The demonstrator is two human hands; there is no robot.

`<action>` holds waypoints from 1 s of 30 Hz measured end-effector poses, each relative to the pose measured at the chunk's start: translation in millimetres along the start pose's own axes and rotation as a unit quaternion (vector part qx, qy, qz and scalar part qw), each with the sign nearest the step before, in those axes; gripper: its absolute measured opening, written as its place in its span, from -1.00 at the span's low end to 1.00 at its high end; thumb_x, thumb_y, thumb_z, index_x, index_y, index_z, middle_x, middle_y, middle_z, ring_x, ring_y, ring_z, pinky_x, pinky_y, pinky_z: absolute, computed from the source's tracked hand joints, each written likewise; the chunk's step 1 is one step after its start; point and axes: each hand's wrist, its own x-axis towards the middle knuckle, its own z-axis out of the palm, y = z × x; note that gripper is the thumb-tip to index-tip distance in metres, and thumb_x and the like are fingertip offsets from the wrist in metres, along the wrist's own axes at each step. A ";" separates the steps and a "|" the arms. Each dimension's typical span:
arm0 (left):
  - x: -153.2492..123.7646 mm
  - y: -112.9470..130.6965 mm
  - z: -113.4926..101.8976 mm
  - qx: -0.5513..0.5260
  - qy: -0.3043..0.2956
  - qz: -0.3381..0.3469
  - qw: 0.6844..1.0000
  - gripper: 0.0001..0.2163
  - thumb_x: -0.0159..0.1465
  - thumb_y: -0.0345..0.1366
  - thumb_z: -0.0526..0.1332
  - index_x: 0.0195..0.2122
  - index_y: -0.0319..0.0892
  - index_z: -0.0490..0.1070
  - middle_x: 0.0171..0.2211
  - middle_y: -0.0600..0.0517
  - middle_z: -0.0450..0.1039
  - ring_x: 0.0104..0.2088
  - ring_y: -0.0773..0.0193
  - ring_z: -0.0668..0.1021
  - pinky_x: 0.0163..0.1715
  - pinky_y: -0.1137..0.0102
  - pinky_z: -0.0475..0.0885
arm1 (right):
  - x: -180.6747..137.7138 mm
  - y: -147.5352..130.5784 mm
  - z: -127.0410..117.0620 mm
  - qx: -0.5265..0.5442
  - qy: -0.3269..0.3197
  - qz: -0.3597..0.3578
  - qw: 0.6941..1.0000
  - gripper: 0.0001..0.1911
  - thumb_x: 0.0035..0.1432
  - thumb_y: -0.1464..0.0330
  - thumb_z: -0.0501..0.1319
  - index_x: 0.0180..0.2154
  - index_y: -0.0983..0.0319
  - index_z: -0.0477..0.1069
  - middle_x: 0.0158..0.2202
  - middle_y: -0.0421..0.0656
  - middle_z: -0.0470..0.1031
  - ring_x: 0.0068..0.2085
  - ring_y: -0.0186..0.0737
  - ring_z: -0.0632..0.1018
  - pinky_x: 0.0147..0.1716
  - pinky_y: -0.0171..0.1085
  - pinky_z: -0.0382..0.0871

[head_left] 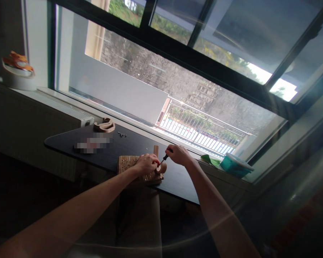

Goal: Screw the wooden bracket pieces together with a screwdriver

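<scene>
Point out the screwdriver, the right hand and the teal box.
Screwdriver (165,157): head view, on its dark handle.
Right hand (178,154): head view, on the back of the hand.
Teal box (232,167): head view, on its side.

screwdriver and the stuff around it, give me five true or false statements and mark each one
1. The right hand holds the screwdriver. True.
2. Small loose pieces lie on the dark table near the curved wooden piece. True.
3. The left hand is at the curved wooden piece. False: it is at the brown block, close to the tip of the screwdriver.
4. The teal container stands in the middle of the dark table. False: it sits off to the right, beyond the table, beside a green item.
5. An orange item is at the top of the white container at far left. True.
</scene>
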 end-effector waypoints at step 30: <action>-0.8 -1.2 4.2 0.001 -0.006 -0.007 1.000 -0.80 0.14 -0.25 0.20 -0.26 -0.07 0.58 -0.07 0.05 0.50 -0.11 0.13 0.50 -0.01 0.30 0.32 | 3.6 -10.2 0.8 0.007 -0.022 0.003 1.000 -0.67 0.25 0.22 0.01 -0.14 0.18 0.48 -0.18 -0.07 0.57 -0.17 -0.17 0.52 -0.29 -0.30 0.23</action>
